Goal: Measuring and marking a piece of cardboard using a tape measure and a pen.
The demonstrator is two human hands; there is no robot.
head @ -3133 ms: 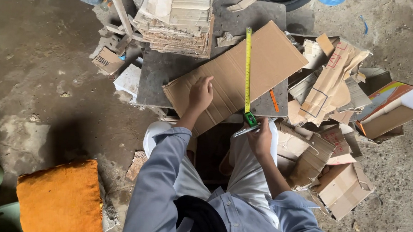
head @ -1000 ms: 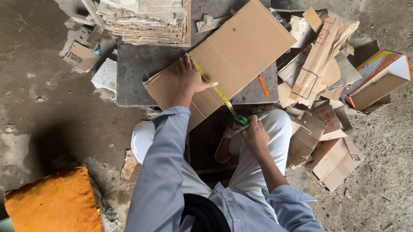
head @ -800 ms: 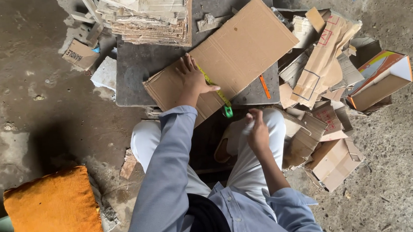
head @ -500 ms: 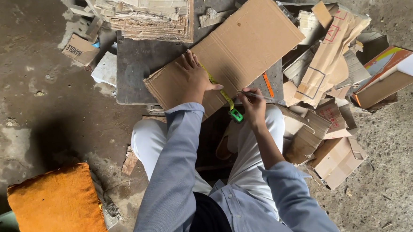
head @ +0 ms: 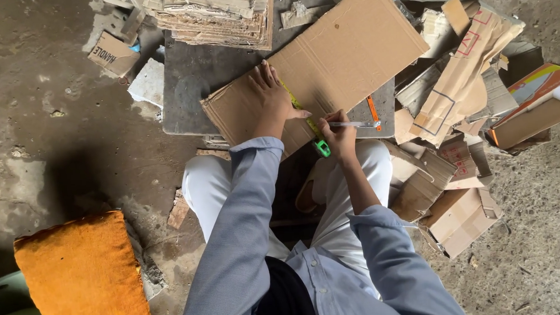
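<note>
A flat brown cardboard sheet (head: 345, 52) lies across a dark grey board (head: 193, 85) in front of my knees. My left hand (head: 270, 100) presses flat on the sheet's near part, fingers spread, pinning a short length of yellow tape (head: 296, 105) that runs to a green tape measure case (head: 322, 149) at the sheet's near edge. My right hand (head: 339, 135) holds a pen (head: 355, 124) with its tip against the cardboard beside the tape. An orange cutter (head: 373, 111) lies on the board just right of the pen.
A stack of worn cardboard sheets (head: 215, 14) sits at the far side of the board. Cut cardboard scraps and folded boxes (head: 459, 167) pile up on the right. An orange cushion (head: 82, 276) lies on the concrete floor at the lower left.
The long tape stretched across the sheet has been drawn in short. My right hand left the tape case, rose to the sheet's edge and now holds a pen against it.
</note>
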